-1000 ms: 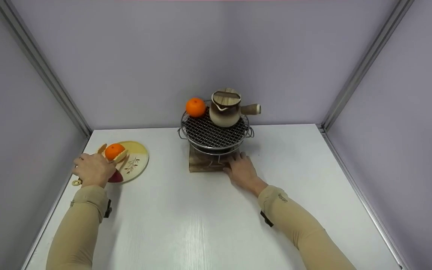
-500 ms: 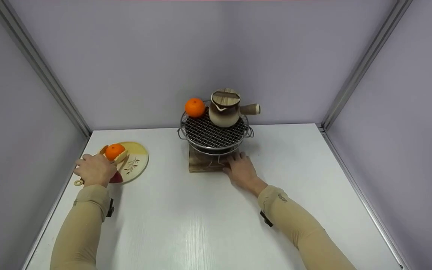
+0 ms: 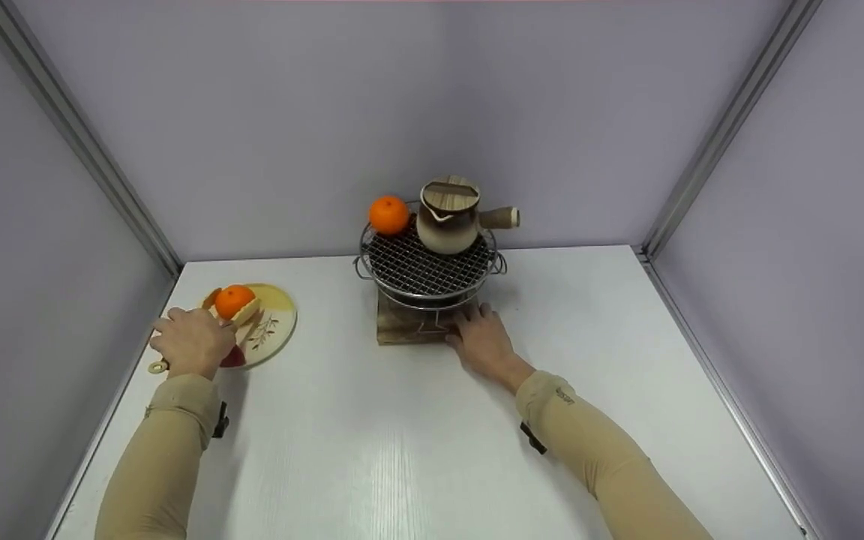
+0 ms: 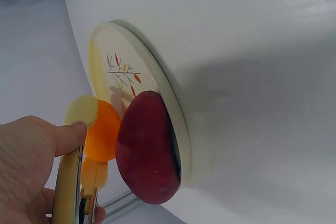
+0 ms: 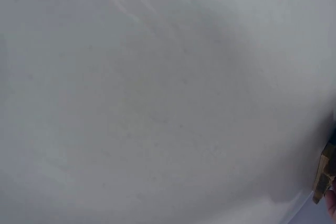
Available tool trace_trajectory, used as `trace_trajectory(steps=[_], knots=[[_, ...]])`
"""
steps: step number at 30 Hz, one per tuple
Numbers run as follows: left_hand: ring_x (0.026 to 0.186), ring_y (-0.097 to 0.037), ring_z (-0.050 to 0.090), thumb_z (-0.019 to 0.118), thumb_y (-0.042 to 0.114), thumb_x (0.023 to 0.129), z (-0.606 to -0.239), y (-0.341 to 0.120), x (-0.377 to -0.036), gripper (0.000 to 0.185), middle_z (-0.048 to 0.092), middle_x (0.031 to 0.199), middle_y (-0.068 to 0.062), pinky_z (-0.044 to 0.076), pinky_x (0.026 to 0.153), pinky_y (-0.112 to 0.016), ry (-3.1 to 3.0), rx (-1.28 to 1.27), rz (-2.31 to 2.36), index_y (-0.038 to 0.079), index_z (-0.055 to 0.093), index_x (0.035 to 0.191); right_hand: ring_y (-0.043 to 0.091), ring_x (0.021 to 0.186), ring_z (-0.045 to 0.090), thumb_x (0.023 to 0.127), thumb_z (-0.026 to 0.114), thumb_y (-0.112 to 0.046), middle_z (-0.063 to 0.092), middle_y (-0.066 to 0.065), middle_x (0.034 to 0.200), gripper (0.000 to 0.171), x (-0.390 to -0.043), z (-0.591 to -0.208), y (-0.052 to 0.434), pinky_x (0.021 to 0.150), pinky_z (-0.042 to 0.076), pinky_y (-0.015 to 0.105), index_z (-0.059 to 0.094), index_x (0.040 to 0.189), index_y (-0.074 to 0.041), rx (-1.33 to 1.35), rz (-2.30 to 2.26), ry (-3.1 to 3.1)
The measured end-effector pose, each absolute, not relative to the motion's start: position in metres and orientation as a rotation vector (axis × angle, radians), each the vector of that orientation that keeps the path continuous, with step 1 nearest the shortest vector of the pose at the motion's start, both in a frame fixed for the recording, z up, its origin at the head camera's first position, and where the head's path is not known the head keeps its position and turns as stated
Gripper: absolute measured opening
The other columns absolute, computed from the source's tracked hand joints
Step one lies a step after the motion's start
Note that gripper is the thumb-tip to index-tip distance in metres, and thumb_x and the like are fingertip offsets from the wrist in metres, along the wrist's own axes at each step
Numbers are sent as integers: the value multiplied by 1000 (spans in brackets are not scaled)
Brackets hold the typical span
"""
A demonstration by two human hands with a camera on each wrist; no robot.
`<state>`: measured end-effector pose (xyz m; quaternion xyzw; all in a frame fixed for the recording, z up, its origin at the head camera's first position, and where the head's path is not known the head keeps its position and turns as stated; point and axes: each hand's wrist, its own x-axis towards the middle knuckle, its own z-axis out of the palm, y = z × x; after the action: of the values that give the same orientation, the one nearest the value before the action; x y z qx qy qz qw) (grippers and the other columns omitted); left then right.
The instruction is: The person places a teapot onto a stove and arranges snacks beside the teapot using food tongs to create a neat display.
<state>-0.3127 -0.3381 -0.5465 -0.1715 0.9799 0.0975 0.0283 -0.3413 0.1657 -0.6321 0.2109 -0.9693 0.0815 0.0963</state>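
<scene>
Right, risk rundown from my end:

left hand: my left hand [image 3: 190, 343] is closed round wooden tongs [image 4: 71, 192], thumb pressing on top. The tongs' tips clamp an orange [image 3: 235, 301] just above the plate [image 3: 280, 324], far-left side of the table [image 3: 417, 442].

grip quality: in the left wrist view the tip pads [image 4: 81, 110] only catch the orange's [image 4: 102, 132] upper edge. I judge this hold shallow; round fruit could roll out if the thumb eases.

drop path: a dark red fruit [image 4: 147, 156] lies on the plate's near rim right under the orange. A drop could knock it off onto the table.

right hand: my right hand [image 3: 483, 341] lies flat, fingers relaxed, touching the near right corner of the wooden base [image 3: 409, 328]. It grips nothing, so it only steadies the base.

stove stack: wire grill [image 3: 430, 262] on top carries a second orange [image 3: 388, 214] at far left and a lidded jug [image 3: 448, 216] at far right. Both sit close to the rim; a nudge to the base might tip either.

landing spot: free mesh is on the near side only. Coming in high from the left risks hitting the second orange.

right wrist view: shows mostly bare table, no use for checking contact.
</scene>
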Motion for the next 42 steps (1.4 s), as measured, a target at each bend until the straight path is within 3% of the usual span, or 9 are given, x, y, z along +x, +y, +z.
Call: trace_trajectory(steps=[16, 22, 29, 42], knots=[[116, -66, 56, 66, 50, 104, -533, -315, -306, 77, 57, 118, -43, 53, 94, -77, 3154, -422, 409, -25, 64, 120, 45, 124, 57, 112, 67, -40, 62, 23, 145, 49, -341, -633, 165, 103, 53, 61, 63, 145, -4, 615, 170, -2873], [114, -63, 56, 68, 46, 104, -527, -307, -303, 70, 58, 116, -40, 53, 93, -75, 3170, -390, 429, -23, 64, 121, 43, 127, 56, 114, 64, -42, 60, 22, 149, 53, -341, -631, 164, 107, 52, 60, 59, 150, -4, 605, 138, -2904], [113, -60, 56, 69, 44, 104, -522, -304, -301, 65, 59, 114, -35, 53, 94, -74, 3183, -360, 435, -19, 67, 121, 45, 124, 57, 113, 67, -40, 60, 25, 146, 55, -342, -633, 165, 103, 53, 61, 59, 150, -1, 622, 163, -2865], [111, -60, 57, 69, 48, 103, -507, -300, -300, 67, 59, 112, -36, 54, 90, -73, 3225, -295, 447, -18, 68, 116, 45, 126, 57, 113, 64, -42, 59, 25, 149, 54, -342, -632, 165, 105, 53, 61, 60, 149, -2, 622, 166, -2883]])
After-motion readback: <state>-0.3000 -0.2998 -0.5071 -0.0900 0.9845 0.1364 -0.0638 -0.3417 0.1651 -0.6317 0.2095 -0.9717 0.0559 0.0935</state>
